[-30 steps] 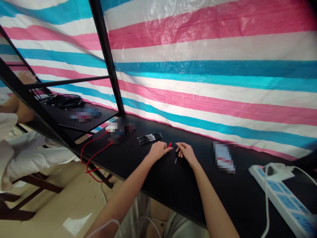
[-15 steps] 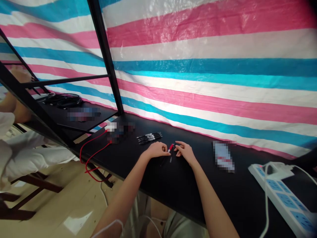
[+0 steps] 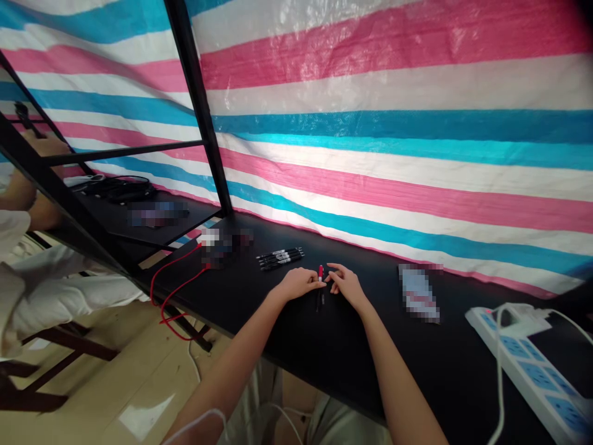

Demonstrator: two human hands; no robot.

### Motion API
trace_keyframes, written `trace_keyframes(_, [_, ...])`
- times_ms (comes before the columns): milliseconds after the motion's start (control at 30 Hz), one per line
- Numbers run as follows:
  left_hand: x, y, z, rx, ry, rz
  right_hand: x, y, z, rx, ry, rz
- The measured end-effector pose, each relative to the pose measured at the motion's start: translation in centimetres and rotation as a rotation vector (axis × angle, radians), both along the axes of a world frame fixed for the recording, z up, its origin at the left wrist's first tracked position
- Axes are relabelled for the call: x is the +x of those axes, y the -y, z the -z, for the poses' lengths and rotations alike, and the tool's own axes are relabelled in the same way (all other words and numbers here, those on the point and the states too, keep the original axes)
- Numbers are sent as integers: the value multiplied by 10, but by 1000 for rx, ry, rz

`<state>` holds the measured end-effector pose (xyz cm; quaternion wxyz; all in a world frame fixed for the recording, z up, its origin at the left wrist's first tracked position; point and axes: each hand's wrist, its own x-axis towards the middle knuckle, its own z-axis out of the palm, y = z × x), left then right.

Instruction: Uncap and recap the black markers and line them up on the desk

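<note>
Between my hands is a red and white pen (image 3: 320,272), upright in the view, its lower part behind the fingers of my left hand (image 3: 300,283). The thumb and fingers of that hand are closed on it. My right hand (image 3: 345,285) is close on the right, fingers bent and apart, fingertips near the pen; whether they touch anything is too small to tell. Below the fingertips a thin dark piece (image 3: 318,301) and a small clear piece (image 3: 323,299) show on the black table (image 3: 296,334). Several black pens (image 3: 280,258) lie side by side behind my left hand.
A white power strip (image 3: 528,364) with a white cable is at the right. A blurred pale packet (image 3: 419,293) lies nearer. Red cables (image 3: 173,290) hang off the left edge, beside a black metal frame (image 3: 204,111). Another person's arm (image 3: 23,185) is at far left.
The red pen has turned from slanted to nearly upright, and my left hand has shifted slightly right. At far left, the other person's hand now holds up something black.
</note>
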<state>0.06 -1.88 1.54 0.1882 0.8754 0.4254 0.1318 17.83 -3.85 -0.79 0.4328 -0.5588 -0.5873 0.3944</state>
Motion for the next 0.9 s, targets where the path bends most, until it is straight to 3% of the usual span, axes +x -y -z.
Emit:
trace_keyframes(200, [-3,-3,0,13,90,-76,1,1,0,2,-15,-22])
trace_keyframes(367, [-13,-10,2,396,43,-394,2,0,3,7,-20,-41])
trace_keyframes(533, [-20,-12,7,495,-153,-583,3,0,3,5,-19,-53])
trace_keyframes(700, [-21,-15,11,488,-193,-577,3,-1,4,13,-31,-77])
trace_keyframes(900, [-12,-15,12,531,-71,-443,3,-2,4,20,-35,-71])
